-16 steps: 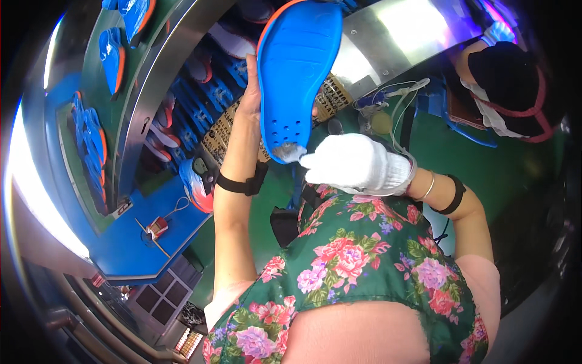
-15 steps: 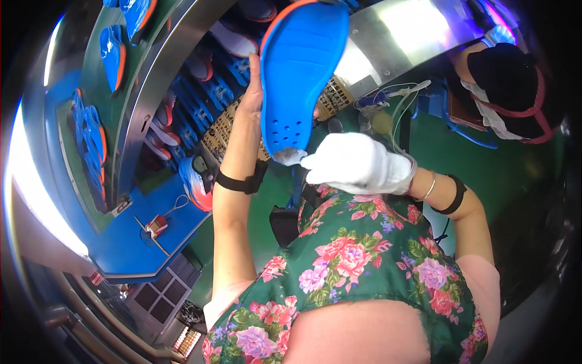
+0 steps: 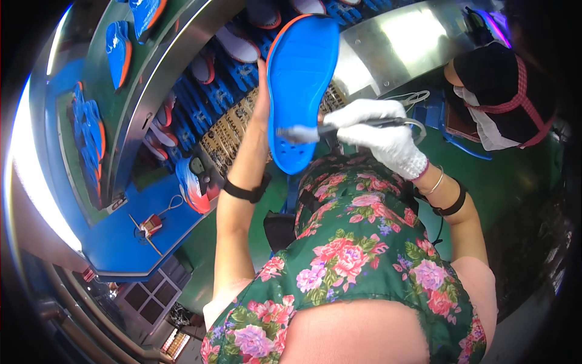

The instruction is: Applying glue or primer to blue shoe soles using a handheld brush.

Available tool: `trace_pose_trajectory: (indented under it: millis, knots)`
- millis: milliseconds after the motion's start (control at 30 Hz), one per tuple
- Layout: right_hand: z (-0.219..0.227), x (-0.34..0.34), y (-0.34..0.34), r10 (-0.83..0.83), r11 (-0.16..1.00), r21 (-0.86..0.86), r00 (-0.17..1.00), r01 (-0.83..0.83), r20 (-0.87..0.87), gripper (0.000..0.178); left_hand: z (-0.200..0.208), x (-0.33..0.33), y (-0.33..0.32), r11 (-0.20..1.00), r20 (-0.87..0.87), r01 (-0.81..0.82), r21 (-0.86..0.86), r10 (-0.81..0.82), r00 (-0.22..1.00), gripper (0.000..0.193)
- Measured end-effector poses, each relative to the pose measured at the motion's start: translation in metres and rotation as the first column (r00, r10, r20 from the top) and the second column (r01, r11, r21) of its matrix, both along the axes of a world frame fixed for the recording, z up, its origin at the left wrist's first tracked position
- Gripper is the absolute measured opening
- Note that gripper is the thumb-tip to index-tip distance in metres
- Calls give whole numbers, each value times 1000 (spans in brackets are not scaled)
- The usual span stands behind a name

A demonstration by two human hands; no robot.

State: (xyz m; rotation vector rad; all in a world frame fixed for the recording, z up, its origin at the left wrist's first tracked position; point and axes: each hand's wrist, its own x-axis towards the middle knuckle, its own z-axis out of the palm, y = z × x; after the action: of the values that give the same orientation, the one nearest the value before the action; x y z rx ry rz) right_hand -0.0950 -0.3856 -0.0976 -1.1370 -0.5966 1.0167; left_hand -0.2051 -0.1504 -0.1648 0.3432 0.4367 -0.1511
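Note:
A blue shoe sole (image 3: 302, 67) with an orange rim at its upper left is held up in front of me, its hollow side toward me and a group of small holes at its lower end. My left hand (image 3: 262, 100) is closed on its left edge; most of the fingers are hidden behind it. In my right hand (image 3: 379, 130), which wears a white glove, is a brush (image 3: 301, 134) with a dark handle. Its pale bristles, blurred by motion, lie across the lower part of the sole, just above the holes.
Beyond the sole runs a curved metal-edged rack (image 3: 136, 115) with rows of shoe parts. A blue table (image 3: 130, 239) at the left bears a small red container (image 3: 151, 225). A white, blue and coral shoe (image 3: 193, 185) stands nearby. A co-worker (image 3: 497, 91) is at the right.
The brush has moved from the sole's bottom tip up to above its holes, with the right hand higher. The sole has shifted slightly down and tilts a little differently.

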Motion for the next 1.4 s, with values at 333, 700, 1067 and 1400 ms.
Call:
trace_pose_trajectory:
  millis: [333,700,1067,1400]
  knots:
    - [-3,35,16,-159,987,111,830,117,535,16,-11,-20,-57,952,-135,-158,263,199,971,52]
    - [20,32,1,-240,968,198,793,154,560,15,9,-24,-74,866,149,-303,-398,387,910,91]
    - [43,67,25,-406,913,387,381,130,831,26,6,13,-99,887,73,-461,-37,462,884,93]
    - [56,73,49,-423,906,417,168,74,890,30,23,21,-103,952,99,-267,146,254,962,97]
